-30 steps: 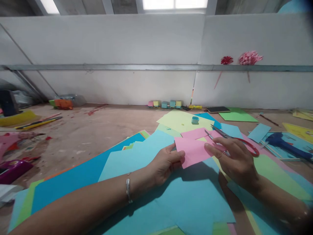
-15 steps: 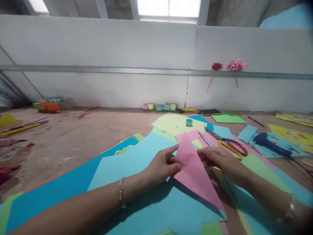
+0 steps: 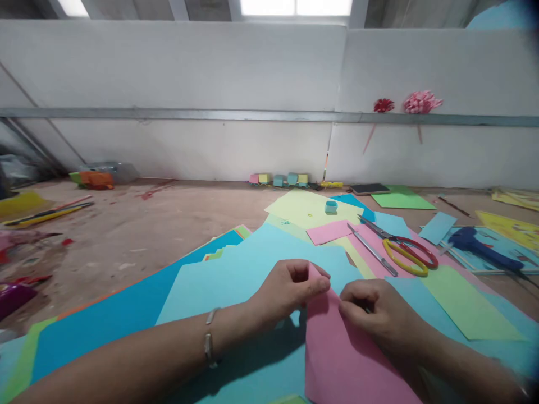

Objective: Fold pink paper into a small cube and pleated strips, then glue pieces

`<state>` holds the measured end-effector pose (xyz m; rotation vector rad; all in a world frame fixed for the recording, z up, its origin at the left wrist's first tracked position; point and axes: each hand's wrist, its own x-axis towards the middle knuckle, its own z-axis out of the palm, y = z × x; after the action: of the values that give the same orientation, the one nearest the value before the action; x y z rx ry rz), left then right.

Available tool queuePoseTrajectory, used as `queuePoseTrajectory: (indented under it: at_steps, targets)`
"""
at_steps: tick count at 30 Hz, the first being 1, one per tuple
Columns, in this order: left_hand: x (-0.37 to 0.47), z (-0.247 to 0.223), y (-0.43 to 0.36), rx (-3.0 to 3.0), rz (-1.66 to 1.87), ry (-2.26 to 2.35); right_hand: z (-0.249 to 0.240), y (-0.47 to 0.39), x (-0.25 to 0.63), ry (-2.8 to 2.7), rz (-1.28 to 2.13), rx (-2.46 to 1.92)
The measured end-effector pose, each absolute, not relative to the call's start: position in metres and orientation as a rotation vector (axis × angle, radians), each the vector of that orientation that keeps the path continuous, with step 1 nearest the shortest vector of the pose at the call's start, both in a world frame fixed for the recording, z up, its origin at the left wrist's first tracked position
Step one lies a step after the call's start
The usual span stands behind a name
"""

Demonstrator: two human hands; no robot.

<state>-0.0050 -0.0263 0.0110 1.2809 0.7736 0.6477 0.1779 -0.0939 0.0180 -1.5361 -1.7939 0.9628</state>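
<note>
A sheet of pink paper [image 3: 337, 348] slopes up from the bottom edge, with its narrow folded top between my two hands. My left hand [image 3: 295, 289] pinches the upper tip between thumb and fingers. On the sloping right edge, my right hand [image 3: 374, 311] is closed with its thumb and finger on the pink paper. Beneath lie large light blue sheets [image 3: 219, 286]. Just beyond my right hand rest a silver pen-like tool [image 3: 373, 249] and scissors [image 3: 406, 252] with red and yellow handles.
A dark blue glue gun [image 3: 484, 249] lies at the right on blue printed cards. Further back are a small teal paper box [image 3: 330, 207], a row of small paper blocks [image 3: 278, 180] and a dark phone-like slab [image 3: 370, 189]. Pencils [image 3: 50, 214] lie at the left.
The pink paper has turned and come lower, nearer to me. My left hand has shifted to its top tip, and my right hand has moved down along its right edge. The view has shifted slightly.
</note>
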Motion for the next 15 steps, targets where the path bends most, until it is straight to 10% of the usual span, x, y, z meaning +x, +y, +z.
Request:
queuePoseTrajectory:
  at_steps: [15]
  targets:
    - [-0.007, 0.010, -0.014, 1.111, 0.585, 0.720, 0.020, -0.091, 0.176, -1.721, 0.958, -1.536]
